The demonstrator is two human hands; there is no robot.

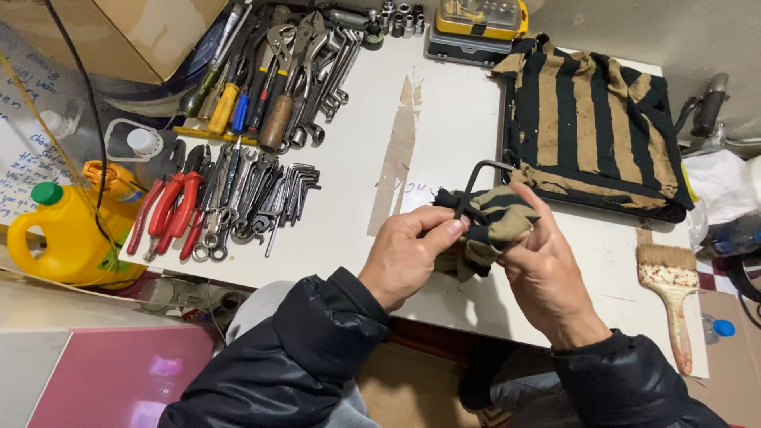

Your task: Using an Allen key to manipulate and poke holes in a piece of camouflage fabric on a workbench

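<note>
Two hands work above the front edge of the white desk (444,119). One black L-shaped hex key (476,186) and one small striped rag (495,226) sit between them. The left hand (408,254) is closed, its fingertips pinching the rag and the key's lower end. The right hand (547,269) is closed around the rag from the other side, thumb on top. The key's bent end rises clear above both hands.

One larger striped cloth (590,119) lies on the desk behind the right hand. One paintbrush (672,293) lies at the right edge. One yellow jug (67,234) stands at the left. One yellow-lidded case (476,24) sits at the far edge. Pliers, screwdrivers and wrenches (254,127) lie in rows, too many to count.
</note>
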